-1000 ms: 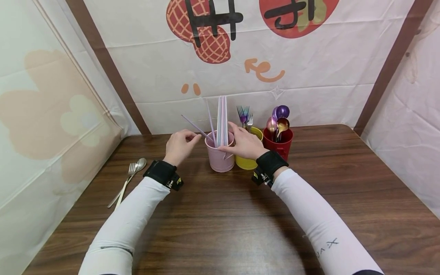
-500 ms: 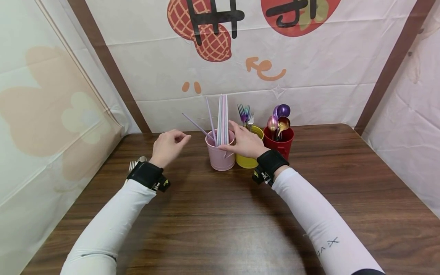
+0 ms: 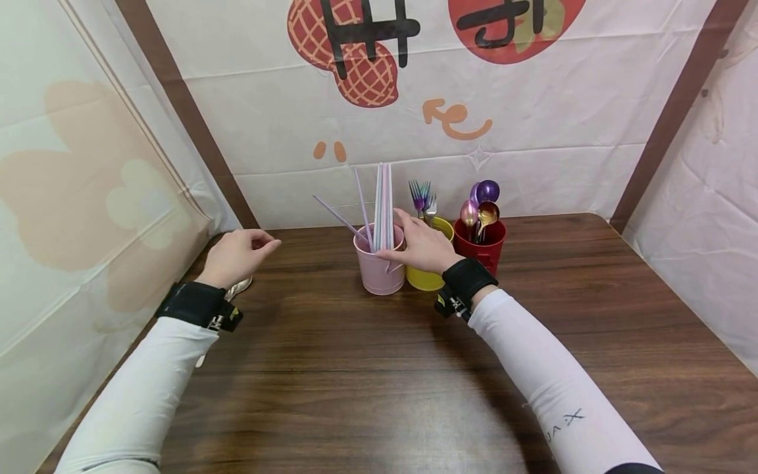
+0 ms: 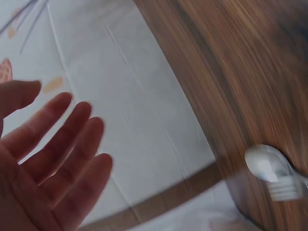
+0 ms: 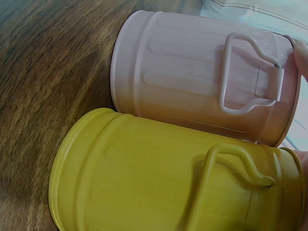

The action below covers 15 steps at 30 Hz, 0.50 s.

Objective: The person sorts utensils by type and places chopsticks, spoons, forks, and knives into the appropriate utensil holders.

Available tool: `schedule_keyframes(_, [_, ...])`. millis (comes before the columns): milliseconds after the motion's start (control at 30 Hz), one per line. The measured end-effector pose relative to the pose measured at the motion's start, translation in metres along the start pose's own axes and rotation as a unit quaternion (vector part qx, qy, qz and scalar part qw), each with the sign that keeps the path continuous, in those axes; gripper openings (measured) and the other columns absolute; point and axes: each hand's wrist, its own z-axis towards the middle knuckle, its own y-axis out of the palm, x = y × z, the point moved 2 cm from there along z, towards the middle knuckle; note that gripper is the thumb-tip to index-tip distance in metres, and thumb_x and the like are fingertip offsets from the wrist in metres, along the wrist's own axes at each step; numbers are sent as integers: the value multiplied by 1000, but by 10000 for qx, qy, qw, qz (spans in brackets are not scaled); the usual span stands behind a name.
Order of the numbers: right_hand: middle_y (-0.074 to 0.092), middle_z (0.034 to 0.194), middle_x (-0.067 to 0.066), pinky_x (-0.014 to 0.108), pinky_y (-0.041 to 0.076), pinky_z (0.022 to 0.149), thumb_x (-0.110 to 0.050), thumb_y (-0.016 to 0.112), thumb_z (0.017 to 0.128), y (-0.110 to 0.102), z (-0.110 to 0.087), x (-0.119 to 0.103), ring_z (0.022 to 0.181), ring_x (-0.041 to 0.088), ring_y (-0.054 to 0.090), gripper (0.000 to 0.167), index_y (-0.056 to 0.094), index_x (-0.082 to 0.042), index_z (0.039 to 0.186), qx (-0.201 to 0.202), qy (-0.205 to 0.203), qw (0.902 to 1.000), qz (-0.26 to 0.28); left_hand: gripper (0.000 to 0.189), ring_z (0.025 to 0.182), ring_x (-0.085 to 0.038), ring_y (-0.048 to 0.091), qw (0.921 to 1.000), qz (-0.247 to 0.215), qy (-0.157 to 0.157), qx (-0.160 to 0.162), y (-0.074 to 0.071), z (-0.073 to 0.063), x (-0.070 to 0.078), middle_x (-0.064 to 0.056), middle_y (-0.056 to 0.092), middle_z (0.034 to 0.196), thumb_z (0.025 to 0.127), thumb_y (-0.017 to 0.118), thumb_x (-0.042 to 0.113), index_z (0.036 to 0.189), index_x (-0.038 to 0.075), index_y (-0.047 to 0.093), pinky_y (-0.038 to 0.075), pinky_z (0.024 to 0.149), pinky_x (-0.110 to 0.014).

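Observation:
My left hand (image 3: pixel 237 257) hovers over the table's left side with relaxed fingers and nothing in them. Below it, partly hidden by the wrist, lie a silver spoon (image 4: pixel 267 163) and a fork (image 4: pixel 285 188). My right hand (image 3: pixel 423 245) reaches over the rim of the pink bucket (image 3: pixel 379 275), its thumb and fingers around a bundle of pastel straws (image 3: pixel 383 204) standing upright inside. Two purple straws (image 3: pixel 336 216) lean to the left in the same bucket. In the right wrist view, fingertips (image 5: pixel 301 57) show at the pink rim.
A yellow bucket (image 3: pixel 423 282) with several forks (image 3: pixel 422 197) stands against the pink one, under my right hand. Right of it is a red bucket (image 3: pixel 485 249) holding several spoons (image 3: pixel 487 192). A white printed cloth wall (image 3: pixel 284 118) rises behind the wooden table (image 3: pixel 355 382).
My left hand has moved away from the pink bucket to the left, over the spoon and fork. My right hand stays at the straws, and the two leaning straws keep their places.

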Motion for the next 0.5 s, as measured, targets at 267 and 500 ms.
schedule_keyframes(267, [39, 150, 11, 50, 45, 95, -66, 61, 83, 0, 1, 1, 136, 29, 36, 98, 17, -15, 154, 56, -6, 10000, 15, 46, 92, -37, 63, 9896, 401, -432, -1308, -6, -15, -41, -20, 67, 106, 95, 57, 42, 109, -1, 66, 48, 72, -52])
schedule_keyframes(500, [39, 150, 10, 46, 49, 88, -69, 60, 82, 1, 0, 0, 134, 28, 39, 100, 17, -15, 154, 76, -42, 9999, -116, 26, 76, -31, 60, 9728, 796, -1003, -1932, -1, -35, -78, -14, 64, 82, 86, 65, 28, 86, 3, 65, 46, 60, -46])
